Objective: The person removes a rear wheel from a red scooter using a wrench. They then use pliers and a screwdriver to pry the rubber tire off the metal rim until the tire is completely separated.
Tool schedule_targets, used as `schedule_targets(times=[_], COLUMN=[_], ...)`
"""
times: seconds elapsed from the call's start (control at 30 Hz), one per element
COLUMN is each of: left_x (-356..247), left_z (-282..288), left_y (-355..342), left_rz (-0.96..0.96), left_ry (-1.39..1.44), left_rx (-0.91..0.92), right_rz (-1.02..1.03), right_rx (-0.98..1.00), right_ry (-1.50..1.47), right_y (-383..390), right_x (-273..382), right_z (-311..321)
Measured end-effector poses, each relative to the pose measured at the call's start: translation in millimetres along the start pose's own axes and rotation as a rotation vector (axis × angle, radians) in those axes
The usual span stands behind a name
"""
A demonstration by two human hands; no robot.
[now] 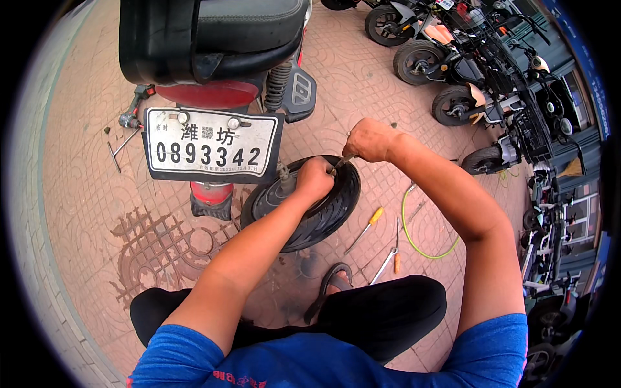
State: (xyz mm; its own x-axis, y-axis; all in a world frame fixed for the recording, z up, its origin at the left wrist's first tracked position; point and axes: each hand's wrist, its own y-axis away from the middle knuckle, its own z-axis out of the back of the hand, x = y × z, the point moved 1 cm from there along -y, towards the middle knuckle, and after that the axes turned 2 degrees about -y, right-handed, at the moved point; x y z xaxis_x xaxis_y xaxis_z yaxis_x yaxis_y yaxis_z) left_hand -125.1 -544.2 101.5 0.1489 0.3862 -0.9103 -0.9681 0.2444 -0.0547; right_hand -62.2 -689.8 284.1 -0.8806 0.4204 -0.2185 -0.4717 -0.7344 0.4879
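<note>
Head view: a T-shaped tool [115,156] lies on the paving [90,213]; then a red-and-black scooter [207,95]; beside its rear, a black tyre [323,223]; my left hand [315,178] is curled at the tyre's inner edge, its hold unclear; my right hand [372,140] grips a slim metal tool [345,161] angled toward the tyre; a yellow-handled screwdriver [375,216], then a green hose [405,224], lie nearer me.

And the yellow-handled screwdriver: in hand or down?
Down: the yellow-handled screwdriver lies on the paving beside the tyre, apart from the left hand and right hand.
</note>
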Motion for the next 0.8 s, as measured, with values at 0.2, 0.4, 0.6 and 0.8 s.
schedule_targets(times=[0.2,0.4,0.6,0.8], left_x=[-1.3,-2.8,-1.2,0.7], left_z=[1.3,1.5,-1.6,-0.8], left_y=[0.6,0.7,-0.4,-1.3], left_rz=[-0.002,0.013,0.050,0.059], left_ry=[0.007,-0.005,-0.021,-0.013], left_rx=[-0.008,0.014,0.028,0.035], right_rz=[-0.001,0.004,0.007,-0.003], right_rx=[-0.009,-0.013,-0.023,-0.017], right_ry=[-0.021,-0.006,-0.007,-0.007], right_y=[1.0,0.8,1.1,1.2], right_x=[-0.6,-1.3,-2.5,-0.7], right_z=[-0.5,-2.8,-5.6,-2.5])
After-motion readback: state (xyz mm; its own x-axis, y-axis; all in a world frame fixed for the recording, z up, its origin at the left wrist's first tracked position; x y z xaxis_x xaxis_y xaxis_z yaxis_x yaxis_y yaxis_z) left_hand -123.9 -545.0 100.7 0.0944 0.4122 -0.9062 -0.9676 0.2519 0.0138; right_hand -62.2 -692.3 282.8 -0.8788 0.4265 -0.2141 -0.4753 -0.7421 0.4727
